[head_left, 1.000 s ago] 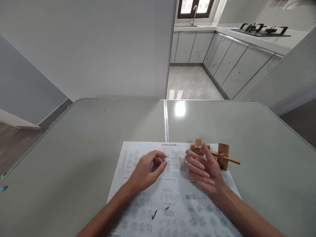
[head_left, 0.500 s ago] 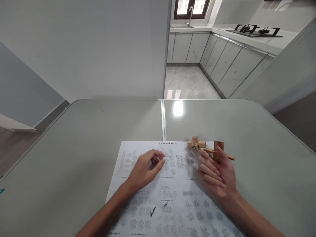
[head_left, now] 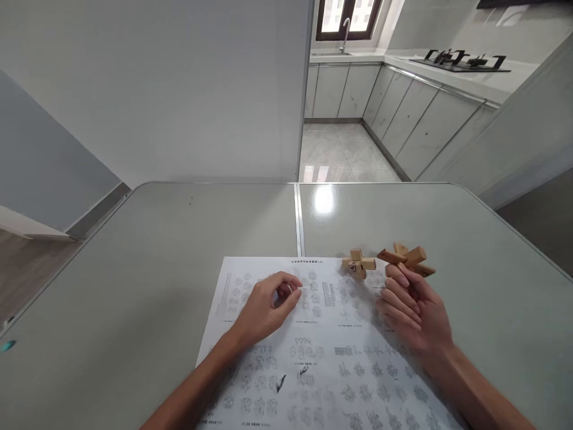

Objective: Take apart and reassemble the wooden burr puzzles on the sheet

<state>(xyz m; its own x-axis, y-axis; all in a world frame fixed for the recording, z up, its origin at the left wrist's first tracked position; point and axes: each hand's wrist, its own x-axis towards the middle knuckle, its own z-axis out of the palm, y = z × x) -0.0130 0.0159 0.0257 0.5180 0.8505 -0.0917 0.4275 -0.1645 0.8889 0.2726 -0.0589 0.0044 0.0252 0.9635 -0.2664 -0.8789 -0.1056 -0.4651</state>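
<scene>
My right hand [head_left: 415, 310] reaches to the far right corner of a printed sheet of diagrams [head_left: 308, 358]. Its fingers are pressed together against a wooden puzzle piece [head_left: 406, 257], a block with a thin stick through it, which sits tilted at my fingertips. The thumb is hidden. Just to its left a smaller wooden cross-shaped puzzle [head_left: 357, 264] lies on the sheet's top edge, untouched. My left hand [head_left: 268, 304] rests on the sheet with curled fingers, thumb meeting the index finger, and nothing shows in it.
The sheet lies on a grey-green table [head_left: 170, 251] with a metal seam [head_left: 299, 221] down its middle. A white wall panel [head_left: 179, 89] stands behind the table. Beyond it is a kitchen with cabinets [head_left: 403, 101], a hob and a sink.
My right hand slid right, away from the small cross puzzle, to the block with the stick. That block was upright and is now tilted at my fingertips. The left hand stayed put.
</scene>
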